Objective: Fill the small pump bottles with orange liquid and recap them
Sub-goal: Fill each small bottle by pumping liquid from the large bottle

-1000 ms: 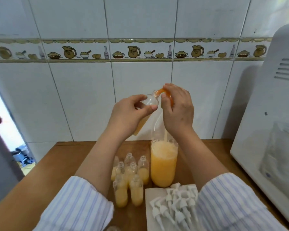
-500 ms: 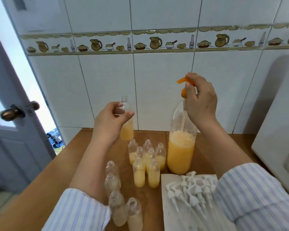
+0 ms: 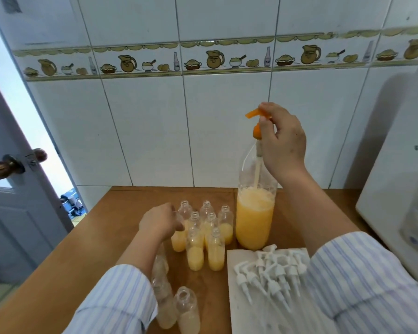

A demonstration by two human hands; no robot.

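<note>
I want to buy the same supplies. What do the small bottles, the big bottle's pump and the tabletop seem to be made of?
Small bottles: clear, glossy, probably plastic; the orange liquid shows through the walls.
Orange pump: opaque, smooth, moulded-looking plastic, gripped by the right hand.
Tabletop: brown wood or wood-look laminate with a smooth, low sheen; I cannot tell which.
</note>
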